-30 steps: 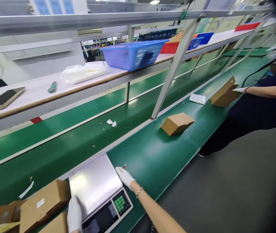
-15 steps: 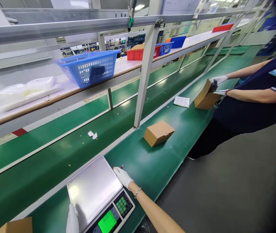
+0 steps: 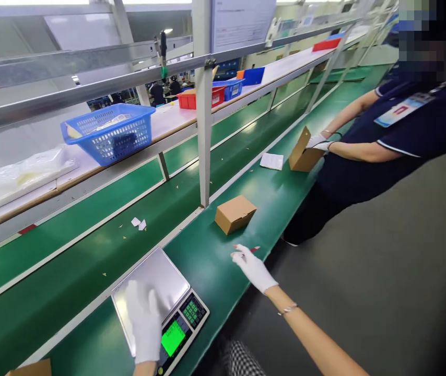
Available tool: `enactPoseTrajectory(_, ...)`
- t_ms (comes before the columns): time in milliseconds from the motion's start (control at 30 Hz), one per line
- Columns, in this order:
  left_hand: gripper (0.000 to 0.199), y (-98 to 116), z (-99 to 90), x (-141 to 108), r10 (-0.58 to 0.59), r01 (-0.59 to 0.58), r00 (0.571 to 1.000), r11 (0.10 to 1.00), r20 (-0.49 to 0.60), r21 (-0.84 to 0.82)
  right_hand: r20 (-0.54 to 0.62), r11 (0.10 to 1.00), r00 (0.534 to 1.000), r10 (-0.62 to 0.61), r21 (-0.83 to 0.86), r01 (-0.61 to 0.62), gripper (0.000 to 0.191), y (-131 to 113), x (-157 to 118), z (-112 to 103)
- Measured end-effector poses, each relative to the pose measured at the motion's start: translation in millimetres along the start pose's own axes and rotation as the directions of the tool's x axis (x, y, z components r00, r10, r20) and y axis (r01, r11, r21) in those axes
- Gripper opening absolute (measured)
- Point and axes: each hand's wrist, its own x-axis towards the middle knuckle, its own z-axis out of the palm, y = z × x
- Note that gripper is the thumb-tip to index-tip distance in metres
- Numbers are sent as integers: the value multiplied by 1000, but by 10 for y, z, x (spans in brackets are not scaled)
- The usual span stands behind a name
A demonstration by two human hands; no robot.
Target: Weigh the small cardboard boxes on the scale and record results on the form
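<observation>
My right hand (image 3: 253,269), in a white glove with bare fingertips showing, reaches over the green bench beyond the scale, its fingers closed on a thin red pen (image 3: 255,249). Over the steel plate of the weighing scale (image 3: 156,282) is my left hand (image 3: 143,321), also gloved and blurred, with fingers apart and nothing seen in it. The scale's display glows green. A closed brown cardboard box (image 3: 235,213) sits on the bench just past my right hand, not touched by it.
At the right a co-worker (image 3: 387,141) has both gloved hands at an open cardboard box (image 3: 304,154). A white packet (image 3: 272,161) lies beside it. A metal post (image 3: 204,130) rises behind the bench. A blue basket (image 3: 109,130) stands on the shelf. Another box (image 3: 31,368) is at lower left.
My right hand has left the scale's edge and moved right, toward the closed box. My left hand has moved from the scale's left edge over its plate. The view has shifted.
</observation>
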Motion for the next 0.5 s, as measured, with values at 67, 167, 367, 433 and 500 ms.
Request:
enactPoseTrajectory(67,64,369,146,-152,119,-116,990,992,76,-47,-98,996,993,70,-44,-74,44,288,-54,-467)
enactPoseTrajectory(167,59,833,419,-425,280,-265,946,958,164,-106,-212,971,964,161,-141,-193,43,717,120,-1198)
enactPoseTrajectory(367,59,1931,1562,-759,472,-454,869,880,150,-140,-230,910,966,116,-365,-196,41,1479,1582,-2492)
enactPoseTrajectory(433,57,2322,2205,-841,452,-424,885,882,115,-203,-194,882,979,67,-447,-148,40,1717,2356,-2829)
enactPoseTrajectory(500,54,2670,2926,-949,402,-349,904,890,144,-293,-160,849,987,15,-519,-97,38,1957,3189,-3134)
